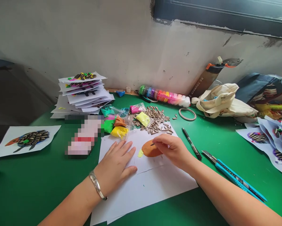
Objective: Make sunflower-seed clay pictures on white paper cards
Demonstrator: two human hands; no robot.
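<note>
White paper (pixel 152 188) lies on the green table, bearing a flat orange-brown clay oval (pixel 150 150) with a small pale yellow piece (pixel 140 153) at its left edge. My left hand (pixel 117 163) rests flat on the paper, fingers spread and holding nothing, left of the clay. Over the oval's right part, my right hand (pixel 171 149) pinches a sunflower seed (pixel 152 144), its dark tip showing beyond the fingertips. Behind the paper is a pile of sunflower seeds (pixel 156 117), beside bagged yellow clay (pixel 119 132) and other coloured clay bags.
A black pen (pixel 191 143) and blue cutter (pixel 237 179) lie right of the paper. Tape ring (pixel 187 114), clay tubs (pixel 164 95), a bottle (pixel 205 80) and cloth bag (pixel 223 102) stand behind. Stacked pictures (pixel 86 99) are at left, others (pixel 258 138) at right.
</note>
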